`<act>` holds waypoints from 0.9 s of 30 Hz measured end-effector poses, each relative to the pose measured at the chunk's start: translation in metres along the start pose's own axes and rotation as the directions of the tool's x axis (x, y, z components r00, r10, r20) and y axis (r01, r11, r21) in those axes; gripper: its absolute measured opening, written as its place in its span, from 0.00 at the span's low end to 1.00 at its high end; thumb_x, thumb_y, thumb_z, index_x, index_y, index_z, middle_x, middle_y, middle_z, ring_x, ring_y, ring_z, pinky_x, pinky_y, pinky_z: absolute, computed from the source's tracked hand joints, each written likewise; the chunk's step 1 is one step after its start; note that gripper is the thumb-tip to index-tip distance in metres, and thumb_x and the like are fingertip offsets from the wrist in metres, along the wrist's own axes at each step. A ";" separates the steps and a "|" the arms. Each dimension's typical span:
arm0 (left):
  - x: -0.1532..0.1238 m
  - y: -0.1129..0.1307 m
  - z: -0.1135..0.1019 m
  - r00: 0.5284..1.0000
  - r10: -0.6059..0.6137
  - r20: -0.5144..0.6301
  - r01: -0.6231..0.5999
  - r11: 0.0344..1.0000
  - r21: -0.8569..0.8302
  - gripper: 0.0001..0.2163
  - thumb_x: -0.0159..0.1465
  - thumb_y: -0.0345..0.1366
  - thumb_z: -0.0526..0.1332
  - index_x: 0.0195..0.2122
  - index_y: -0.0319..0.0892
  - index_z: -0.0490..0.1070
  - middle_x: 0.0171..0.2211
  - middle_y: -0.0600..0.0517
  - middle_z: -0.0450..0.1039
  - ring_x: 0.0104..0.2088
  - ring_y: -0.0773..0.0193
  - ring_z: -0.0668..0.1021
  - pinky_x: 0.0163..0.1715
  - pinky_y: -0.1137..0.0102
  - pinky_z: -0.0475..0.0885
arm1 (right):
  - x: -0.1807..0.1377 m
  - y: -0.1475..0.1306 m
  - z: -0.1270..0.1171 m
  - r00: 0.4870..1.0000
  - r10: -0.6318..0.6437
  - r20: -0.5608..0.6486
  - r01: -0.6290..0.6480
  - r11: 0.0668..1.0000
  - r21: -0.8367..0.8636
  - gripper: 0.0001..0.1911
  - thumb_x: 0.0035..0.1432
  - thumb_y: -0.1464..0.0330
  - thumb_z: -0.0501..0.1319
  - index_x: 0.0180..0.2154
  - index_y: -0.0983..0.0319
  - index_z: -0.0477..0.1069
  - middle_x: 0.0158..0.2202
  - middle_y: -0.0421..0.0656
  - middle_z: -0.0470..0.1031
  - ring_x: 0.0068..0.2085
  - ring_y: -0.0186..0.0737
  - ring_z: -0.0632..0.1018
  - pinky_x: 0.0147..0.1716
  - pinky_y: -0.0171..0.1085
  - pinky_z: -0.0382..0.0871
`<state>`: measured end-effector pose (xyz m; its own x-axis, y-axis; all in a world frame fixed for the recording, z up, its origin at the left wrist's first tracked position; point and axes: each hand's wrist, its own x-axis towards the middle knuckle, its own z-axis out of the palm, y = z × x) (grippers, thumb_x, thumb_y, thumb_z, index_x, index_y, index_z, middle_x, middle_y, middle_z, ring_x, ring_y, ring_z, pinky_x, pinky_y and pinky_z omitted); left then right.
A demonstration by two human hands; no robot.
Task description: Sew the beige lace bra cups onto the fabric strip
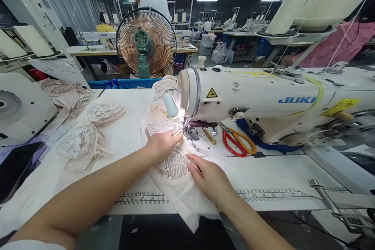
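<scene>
Lace piece lies flat on the worktop, its far edge under the needle of the sewing machine. Left hand sits on the lace right beside the needle with its fingers curled; can't tell if it pinches the fabric or just presses it. Right hand lies flat, palm down, fingers spread on the near right edge of the lace. The hands are apart, with lace between them. Scissors lie on the machine bed right of the needle. More lace pieces are stacked to the left. Fan stands behind.
</scene>
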<state>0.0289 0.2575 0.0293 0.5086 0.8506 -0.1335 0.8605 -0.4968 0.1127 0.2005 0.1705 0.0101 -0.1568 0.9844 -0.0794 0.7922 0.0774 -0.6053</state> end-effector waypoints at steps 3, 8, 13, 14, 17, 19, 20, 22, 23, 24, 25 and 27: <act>0.002 0.002 -0.001 0.998 0.023 0.061 -0.027 0.998 0.061 0.14 0.61 0.38 0.51 0.47 0.49 0.67 0.36 0.49 0.69 0.30 0.57 0.74 0.25 0.69 0.62 | 0.002 -0.002 -0.001 1.000 -0.005 0.031 0.006 0.999 -0.048 0.21 0.61 0.68 0.49 0.54 0.64 0.66 0.48 0.49 0.76 0.47 0.48 0.76 0.42 0.43 0.69; 0.009 0.007 -0.005 0.994 0.028 0.110 -0.039 0.994 0.102 0.17 0.60 0.35 0.51 0.50 0.48 0.66 0.37 0.48 0.69 0.31 0.56 0.75 0.24 0.70 0.62 | 0.006 -0.002 -0.005 0.996 0.026 0.081 -0.018 0.995 -0.103 0.22 0.62 0.68 0.48 0.56 0.64 0.64 0.50 0.50 0.74 0.49 0.49 0.74 0.43 0.44 0.69; 0.016 0.013 -0.009 0.992 0.010 0.122 -0.022 0.995 0.101 0.18 0.57 0.32 0.53 0.49 0.44 0.66 0.36 0.47 0.69 0.30 0.56 0.75 0.23 0.69 0.63 | 0.012 0.001 -0.012 0.993 0.054 0.109 -0.039 0.990 -0.136 0.23 0.62 0.68 0.48 0.57 0.64 0.62 0.52 0.51 0.72 0.53 0.51 0.72 0.45 0.45 0.67; 0.017 0.014 -0.010 0.993 0.004 0.122 -0.016 0.995 0.099 0.18 0.57 0.31 0.52 0.49 0.45 0.66 0.36 0.47 0.69 0.30 0.56 0.75 0.23 0.69 0.63 | 0.013 0.002 -0.013 0.992 0.055 0.115 -0.039 0.990 -0.135 0.23 0.62 0.68 0.48 0.57 0.64 0.62 0.52 0.51 0.72 0.53 0.51 0.72 0.46 0.45 0.67; 0.019 0.016 -0.010 0.992 -0.023 0.124 0.012 0.996 0.091 0.19 0.57 0.31 0.52 0.51 0.46 0.66 0.36 0.47 0.69 0.32 0.55 0.76 0.23 0.69 0.64 | 0.015 0.004 -0.016 0.990 0.062 0.130 -0.047 0.992 -0.115 0.23 0.62 0.67 0.48 0.58 0.64 0.61 0.53 0.51 0.71 0.53 0.50 0.71 0.45 0.45 0.67; 0.020 0.017 -0.011 0.991 -0.035 0.129 0.024 0.996 0.083 0.21 0.58 0.30 0.52 0.53 0.46 0.65 0.36 0.47 0.69 0.33 0.55 0.76 0.24 0.69 0.65 | 0.016 0.004 -0.016 0.988 0.066 0.136 -0.053 0.993 -0.102 0.24 0.62 0.67 0.48 0.58 0.63 0.61 0.54 0.51 0.70 0.54 0.50 0.71 0.45 0.44 0.67; 0.020 0.017 -0.011 0.991 -0.038 0.131 0.028 0.996 0.079 0.21 0.58 0.30 0.51 0.53 0.47 0.64 0.36 0.47 0.69 0.33 0.54 0.76 0.24 0.69 0.65 | 0.016 0.005 -0.016 0.988 0.067 0.138 -0.054 0.994 -0.097 0.24 0.62 0.67 0.48 0.58 0.63 0.61 0.54 0.50 0.70 0.55 0.50 0.70 0.45 0.44 0.67; 0.021 0.017 -0.011 0.990 -0.044 0.136 0.034 0.997 0.072 0.21 0.58 0.30 0.51 0.53 0.48 0.65 0.36 0.48 0.70 0.34 0.55 0.76 0.25 0.69 0.66 | 0.016 0.005 -0.016 0.987 0.066 0.144 -0.053 0.994 -0.095 0.24 0.62 0.66 0.48 0.58 0.63 0.60 0.54 0.50 0.70 0.55 0.50 0.70 0.45 0.44 0.67; 0.021 0.017 -0.011 0.989 -0.048 0.138 0.039 0.997 0.069 0.21 0.58 0.30 0.52 0.53 0.48 0.65 0.36 0.48 0.70 0.34 0.55 0.76 0.26 0.69 0.66 | 0.017 0.004 -0.016 0.987 0.065 0.146 -0.051 0.994 -0.096 0.24 0.62 0.66 0.48 0.58 0.63 0.60 0.54 0.50 0.70 0.54 0.49 0.70 0.45 0.43 0.67; 0.022 0.017 -0.011 0.989 -0.054 0.139 0.045 0.997 0.067 0.21 0.58 0.30 0.52 0.54 0.48 0.65 0.37 0.48 0.70 0.35 0.55 0.76 0.26 0.69 0.66 | 0.017 0.004 -0.016 0.987 0.064 0.148 -0.050 0.994 -0.098 0.24 0.62 0.66 0.48 0.58 0.63 0.60 0.54 0.50 0.70 0.54 0.49 0.71 0.45 0.43 0.67; 0.023 0.016 -0.010 0.988 -0.061 0.140 0.052 0.996 0.065 0.21 0.59 0.31 0.52 0.54 0.49 0.64 0.38 0.48 0.70 0.35 0.55 0.76 0.27 0.69 0.67 | 0.018 0.003 -0.017 0.987 0.063 0.150 -0.048 0.994 -0.103 0.24 0.62 0.66 0.48 0.58 0.63 0.60 0.54 0.50 0.71 0.54 0.49 0.71 0.45 0.42 0.67; 0.026 0.013 -0.010 0.987 -0.076 0.139 0.068 0.996 0.063 0.22 0.60 0.31 0.52 0.55 0.50 0.63 0.40 0.47 0.70 0.36 0.55 0.76 0.28 0.69 0.67 | 0.020 0.001 -0.018 0.985 0.065 0.158 -0.045 0.991 -0.125 0.24 0.62 0.66 0.48 0.59 0.63 0.60 0.53 0.50 0.71 0.54 0.49 0.71 0.44 0.41 0.66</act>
<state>0.0534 0.2748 0.0371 0.4404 0.8539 -0.2772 0.8934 -0.4474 0.0412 0.2085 0.1931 0.0223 -0.1965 0.9501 -0.2423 0.8661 0.0524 -0.4971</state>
